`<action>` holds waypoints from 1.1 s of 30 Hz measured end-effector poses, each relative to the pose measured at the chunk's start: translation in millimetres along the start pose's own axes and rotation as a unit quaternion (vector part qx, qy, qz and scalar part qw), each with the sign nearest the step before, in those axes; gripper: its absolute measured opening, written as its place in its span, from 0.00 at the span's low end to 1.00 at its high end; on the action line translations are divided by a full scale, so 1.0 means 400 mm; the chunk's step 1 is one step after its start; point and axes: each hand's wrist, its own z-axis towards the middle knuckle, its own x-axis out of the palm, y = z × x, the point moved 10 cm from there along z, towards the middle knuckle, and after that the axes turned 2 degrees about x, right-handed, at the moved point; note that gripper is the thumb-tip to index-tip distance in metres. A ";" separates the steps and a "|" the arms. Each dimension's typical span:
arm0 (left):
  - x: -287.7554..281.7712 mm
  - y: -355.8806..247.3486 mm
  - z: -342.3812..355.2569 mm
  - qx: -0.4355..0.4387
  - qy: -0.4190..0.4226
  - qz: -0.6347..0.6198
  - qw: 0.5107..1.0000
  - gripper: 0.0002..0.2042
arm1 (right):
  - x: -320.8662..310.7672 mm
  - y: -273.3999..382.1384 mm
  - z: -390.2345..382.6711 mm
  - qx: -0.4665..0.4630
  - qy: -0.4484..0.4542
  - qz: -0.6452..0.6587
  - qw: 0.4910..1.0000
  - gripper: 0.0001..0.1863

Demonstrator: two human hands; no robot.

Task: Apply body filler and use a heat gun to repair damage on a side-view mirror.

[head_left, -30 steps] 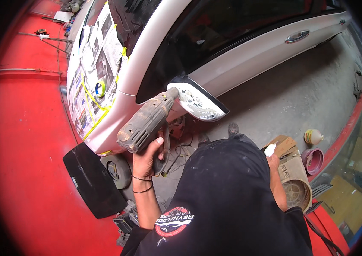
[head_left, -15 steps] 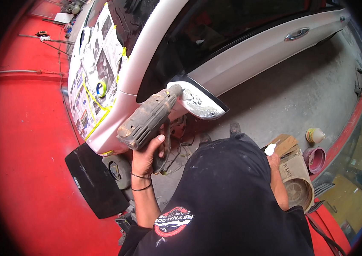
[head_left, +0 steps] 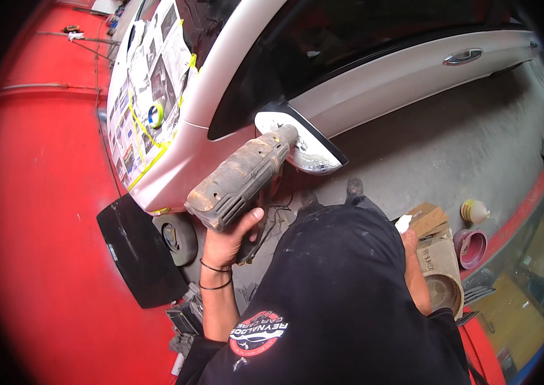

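Observation:
My left hand (head_left: 225, 244) is wrapped round the handle of a dusty, scuffed heat gun (head_left: 238, 179). Its nozzle points up and right at the white side mirror (head_left: 318, 157) of a car and overlaps it in view; whether they touch, I cannot tell. Bare and rough patches mark the mirror's cover, and a black edge runs along its far side. Beside my right thigh, my right hand (head_left: 413, 247) is closed on a small white piece (head_left: 403, 223), its kind unclear. My body hides part of that hand.
Newspaper (head_left: 163, 80) and yellow tape mask the car's front, with a tape roll (head_left: 155, 115) on top. A black panel (head_left: 137, 253) leans near the wheel (head_left: 177, 239). At right are a cardboard box (head_left: 440, 253), a pink tub (head_left: 471, 248) and a bottle (head_left: 474, 211).
The heat gun has moved right, and its nozzle now covers more of the mirror's middle. My right hand stays beside my thigh with the white piece. The whole view has shifted slightly.

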 end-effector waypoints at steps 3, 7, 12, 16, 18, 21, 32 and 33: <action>0.005 0.009 -0.030 -0.003 -0.008 0.014 1.000 0.12 | 0.005 0.021 0.042 -0.035 0.010 0.010 0.999 0.21; 0.030 0.015 -0.077 -0.017 -0.028 0.020 0.999 0.15 | -0.004 0.053 0.115 -0.039 0.031 0.030 0.998 0.20; 0.062 0.027 -0.131 -0.028 -0.056 0.059 0.996 0.14 | -0.069 0.166 0.183 -0.066 0.046 -0.043 0.996 0.19; 0.094 0.020 -0.152 -0.007 -0.079 0.083 0.993 0.13 | -0.168 0.267 0.254 -0.158 0.040 -0.070 0.984 0.17; 0.093 0.032 -0.171 -0.019 -0.112 0.066 0.991 0.13 | -0.217 0.409 0.228 -0.231 0.185 -0.097 0.950 0.16; 0.060 0.059 -0.184 -0.066 -0.154 0.043 0.985 0.16 | -0.488 0.743 0.036 -0.277 0.257 -0.185 0.907 0.16; 0.036 -0.068 -0.200 0.112 -0.281 0.150 0.941 0.10 | -0.681 1.943 -0.543 -0.384 -0.049 -0.197 0.901 0.11; 0.014 -0.053 -0.208 0.118 -0.301 0.141 0.936 0.10 | -0.679 1.879 -0.580 -0.388 -0.060 -0.204 0.897 0.11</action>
